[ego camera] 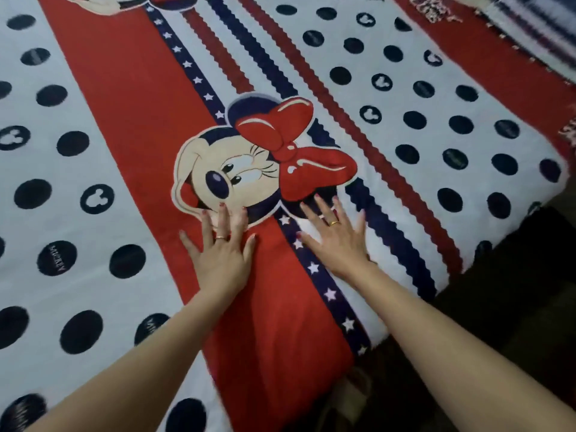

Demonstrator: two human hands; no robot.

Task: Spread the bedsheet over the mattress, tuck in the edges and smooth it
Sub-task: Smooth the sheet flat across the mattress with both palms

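A bedsheet with red bands, navy star stripes, dark polka dots and a cartoon mouse face with a red bow lies flat over the mattress, filling most of the view. My left hand rests palm down on the red band just below the cartoon face, fingers spread. My right hand lies palm down on the starred navy stripe beside it, fingers spread too. Both hands press on the cloth and hold nothing. The mattress itself is hidden under the sheet.
The bed's near edge runs diagonally at the lower right, where the sheet drops toward a dark floor. A striped fabric item lies at the far right corner. A pale object shows below the bed edge.
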